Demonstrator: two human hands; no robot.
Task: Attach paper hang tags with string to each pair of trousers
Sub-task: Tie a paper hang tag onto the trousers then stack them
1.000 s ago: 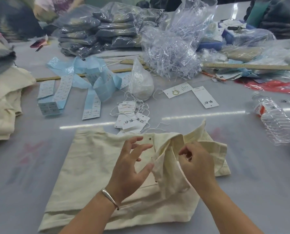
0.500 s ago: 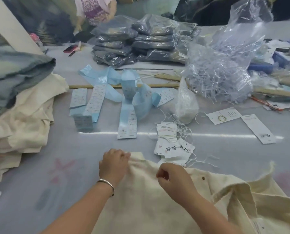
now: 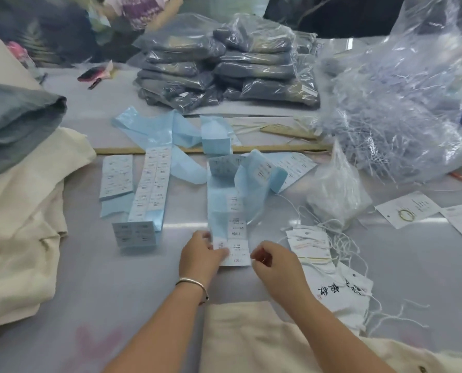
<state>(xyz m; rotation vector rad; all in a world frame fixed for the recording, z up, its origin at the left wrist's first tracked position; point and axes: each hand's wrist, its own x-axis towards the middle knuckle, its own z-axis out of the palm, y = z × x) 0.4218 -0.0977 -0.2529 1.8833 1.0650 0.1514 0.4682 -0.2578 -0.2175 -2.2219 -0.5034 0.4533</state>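
Cream trousers [image 3: 254, 337] lie flat at the near edge of the grey table, under my forearms. My left hand [image 3: 200, 254] pinches the near end of a blue-backed strip of white stickers [image 3: 234, 230]. Just right of that strip end is my right hand [image 3: 275, 262], its fingers curled together and nothing visibly held. A heap of white paper hang tags with string [image 3: 313, 246] lies to the right of my right hand; one bigger tag carries black brush characters [image 3: 340, 289].
A stack of cream and grey garments [image 3: 17, 200] fills the left side. More sticker strips [image 3: 149, 184] lie in the middle. Bagged dark trousers [image 3: 224, 63] are piled at the back. A clear bag of plastic fasteners [image 3: 396, 109] and a small white bag [image 3: 337, 192] sit right.
Both hands left the trousers and reached forward to the sticker strip; my left hand now grips its end. The view has shifted forward and left, so the trousers sit lower in frame.
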